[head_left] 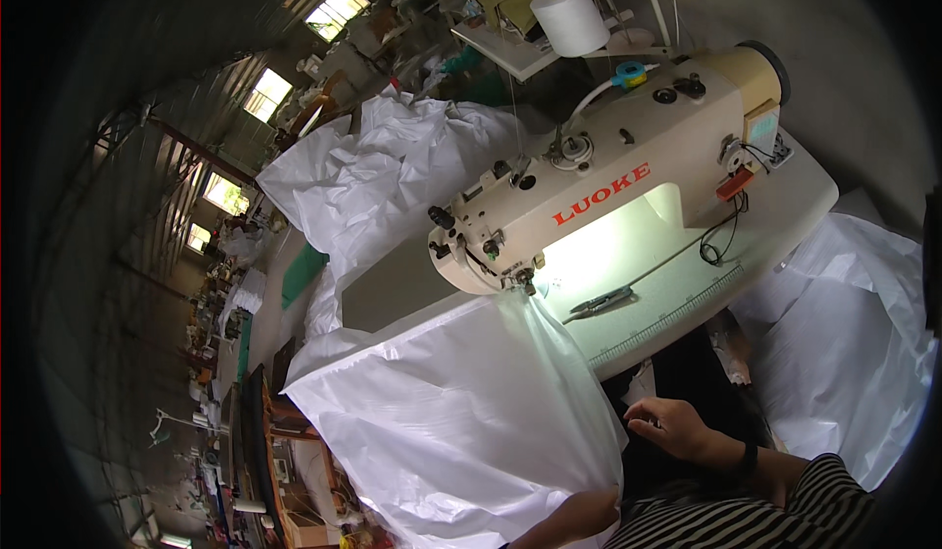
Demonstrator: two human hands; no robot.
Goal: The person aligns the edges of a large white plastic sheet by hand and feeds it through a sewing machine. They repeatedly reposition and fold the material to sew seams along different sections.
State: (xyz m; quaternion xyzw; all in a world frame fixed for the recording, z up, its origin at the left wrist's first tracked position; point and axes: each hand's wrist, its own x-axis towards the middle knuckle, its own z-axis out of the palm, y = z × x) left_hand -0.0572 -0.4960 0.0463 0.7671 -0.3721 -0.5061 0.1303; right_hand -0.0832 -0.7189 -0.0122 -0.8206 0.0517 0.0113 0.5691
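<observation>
While the right hand (672,421) hovers loosely curled and empty beside the table edge (677,338), the left hand (599,505), fingers hidden, seemingly touches white fabric (461,421).

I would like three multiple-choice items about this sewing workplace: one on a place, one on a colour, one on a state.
1. Where do the small thread snips lie?
A. on the lit machine table, right of the needle
B. on top of the thread cone
C. in the right hand

2. What colour is the fabric sheet under the needle?
A. green
B. white
C. red

3. How is the right hand?
A. gripping the snips
B. pressed on the handwheel
C. loosely curled near the fabric's edge, holding no tool

Answers:
1 A, they rest on the table under the lamp glow.
2 B, the sheet is plain white.
3 C, its fingers are bent and nothing shows in them. The left hand touches the fabric's lower edge.
</observation>
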